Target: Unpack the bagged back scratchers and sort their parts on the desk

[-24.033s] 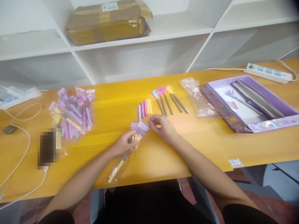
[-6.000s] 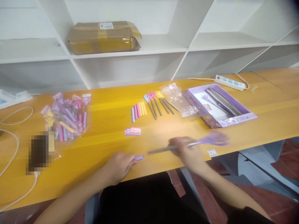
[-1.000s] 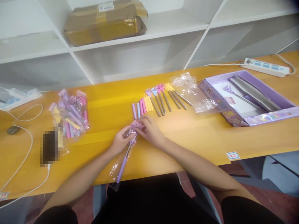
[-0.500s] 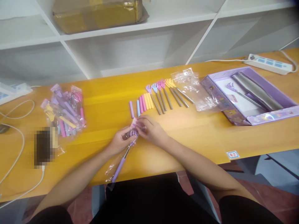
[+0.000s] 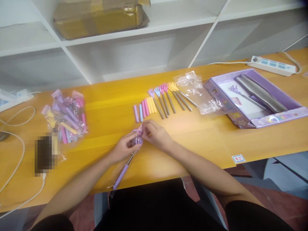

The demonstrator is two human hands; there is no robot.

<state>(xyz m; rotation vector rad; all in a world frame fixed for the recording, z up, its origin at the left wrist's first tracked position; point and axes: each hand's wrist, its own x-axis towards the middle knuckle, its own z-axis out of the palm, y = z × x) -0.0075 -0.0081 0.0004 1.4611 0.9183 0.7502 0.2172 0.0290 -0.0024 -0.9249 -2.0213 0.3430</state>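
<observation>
A purple back scratcher [image 5: 121, 176] with a metal rod lies inside a clear plastic bag, its handle pointing down toward the table's front edge. My left hand [image 5: 125, 146] is closed around its claw head through the bag. The fingers of my right hand [image 5: 154, 133] pinch the top end of the bag, by a pink and purple card [image 5: 139, 129]. Just beyond my hands lie loose purple, blue, pink and yellow handle sleeves [image 5: 146, 107] in a row. Beside them, several metal rods with coloured claws [image 5: 166, 99] are laid out.
Bagged back scratchers [image 5: 67, 117] are piled on the left, near a pixelated dark object [image 5: 44, 155] with a white cable. Clear empty bags [image 5: 192, 86] lie beside a purple box [image 5: 256, 123] at right. A power strip [image 5: 274, 65] sits behind it; white shelves [image 5: 139, 57] back the table.
My right hand has shifted slightly at the bag's top, its fingers now drawn closer together. My left hand keeps its hold on the claw head. The whole view has tilted a little.
</observation>
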